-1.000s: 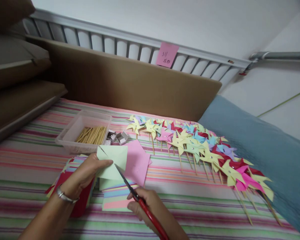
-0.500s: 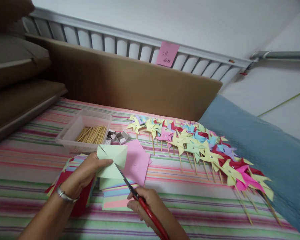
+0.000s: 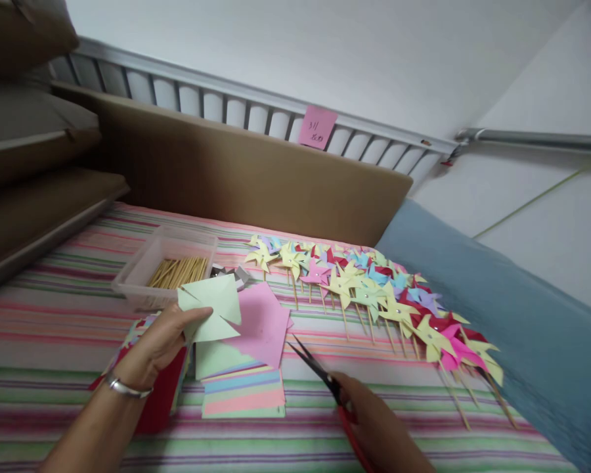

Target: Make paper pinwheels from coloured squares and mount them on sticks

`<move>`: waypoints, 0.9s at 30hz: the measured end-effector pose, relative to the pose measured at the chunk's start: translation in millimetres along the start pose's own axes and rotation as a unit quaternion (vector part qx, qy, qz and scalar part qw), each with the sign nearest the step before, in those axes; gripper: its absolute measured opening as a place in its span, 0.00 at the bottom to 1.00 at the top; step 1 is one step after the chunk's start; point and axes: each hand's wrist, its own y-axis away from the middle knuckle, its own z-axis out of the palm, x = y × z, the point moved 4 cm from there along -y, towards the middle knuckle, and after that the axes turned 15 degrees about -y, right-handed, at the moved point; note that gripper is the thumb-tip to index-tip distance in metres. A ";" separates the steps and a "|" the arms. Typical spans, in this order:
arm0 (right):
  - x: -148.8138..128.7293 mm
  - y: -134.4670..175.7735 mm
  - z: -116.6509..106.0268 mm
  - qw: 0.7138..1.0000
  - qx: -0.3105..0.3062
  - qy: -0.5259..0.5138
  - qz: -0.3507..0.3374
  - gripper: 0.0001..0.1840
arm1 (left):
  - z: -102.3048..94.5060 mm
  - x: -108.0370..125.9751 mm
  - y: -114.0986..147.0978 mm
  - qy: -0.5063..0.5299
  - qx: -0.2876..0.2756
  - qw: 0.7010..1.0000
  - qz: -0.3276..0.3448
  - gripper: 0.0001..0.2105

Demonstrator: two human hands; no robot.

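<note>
My left hand (image 3: 165,338), a silver bracelet at its wrist, pinches a pale green paper square (image 3: 221,303) by its left part. Slits run inward from at least two corners of the square. Scissors (image 3: 320,368) with red handles and dark blades are in my right hand (image 3: 367,410), their blades slightly parted and away from the paper. Under the held square lie a pink sheet (image 3: 263,322) and a fanned stack of coloured paper (image 3: 246,394). A thicker pile topped with red paper (image 3: 162,394) sits below my left forearm.
A clear plastic box (image 3: 128,279) holds thin wooden sticks (image 3: 177,272), with small grey boxes (image 3: 241,274) beside it. Rows of finished paper pinwheels (image 3: 398,309) spread across the striped cloth at right. Behind stands a brown board (image 3: 251,177) against a radiator; cardboard packages (image 3: 39,217) are stacked left.
The scissors have come out of the paper and moved right with my right hand. A new cut shows at the square's lower right corner. The view has shifted slightly.
</note>
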 end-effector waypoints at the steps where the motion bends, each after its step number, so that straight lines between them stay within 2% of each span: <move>1: 13.3 3.4 -10.3 0.999 0.029 0.029 0.004 0.24 | 1.0 1.3 1.3 0.010 -0.004 1.000 0.005 0.18; 3: 34.8 8.0 -28.1 0.995 0.068 0.076 0.009 0.27 | 3.9 3.8 3.8 0.031 -0.013 0.999 0.012 0.20; 5: 42.1 8.4 -37.6 0.992 0.090 0.084 0.009 0.28 | 7.8 6.1 6.1 0.048 -0.024 0.998 0.021 0.22; 7: 27.9 3.8 -36.1 0.991 0.127 0.026 -0.016 0.25 | 12.9 6.7 8.1 0.058 -0.040 0.997 0.030 0.23; 9: -3.9 -6.1 -21.7 0.980 0.163 -0.109 -0.045 0.21 | 18.3 4.6 9.5 0.062 -0.053 0.996 0.037 0.22; 10: -23.3 -13.7 -8.4 0.967 0.148 -0.201 -0.051 0.20 | 21.2 2.7 9.9 0.062 -0.061 0.995 0.039 0.22; 12: -62.7 -30.9 24.4 0.917 0.080 -0.388 -0.032 0.22 | 27.0 -2.0 10.0 0.057 -0.077 0.994 0.042 0.21; 14: -97.1 -45.7 52.0 0.847 0.041 -0.529 -0.031 0.24 | 32.3 -6.5 9.1 0.053 -0.092 0.993 0.047 0.20; 16: -118.2 -56.2 69.5 0.790 0.029 -0.611 -0.042 0.21 | 36.6 -9.6 7.2 0.051 -0.101 0.992 0.056 0.20; 18: -123.9 -63.1 77.4 0.765 0.046 -0.640 -0.049 0.14 | 40.4 -11.6 4.4 0.044 -0.102 0.992 0.064 0.19; 20: -118.4 -68.4 78.6 0.765 0.077 -0.638 -0.048 0.09 | 44.2 -14.3 0.4 0.031 -0.103 0.992 0.060 0.18; 23: -103.8 -75.6 71.9 0.777 0.112 -0.617 -0.052 0.08 | 48.0 -22.8 -7.5 0.013 -0.094 0.995 0.038 0.15; 25: -95.2 -78.3 60.9 0.801 0.152 -0.575 -0.067 0.08 | 47.2 -32.2 -12.9 -0.002 -0.063 0.998 0.020 0.14; 27: -90.2 -76.5 44.4 0.839 0.230 -0.481 -0.107 0.07 | 44.4 -43.3 -16.2 -0.019 -0.007 1.000 -0.010 0.15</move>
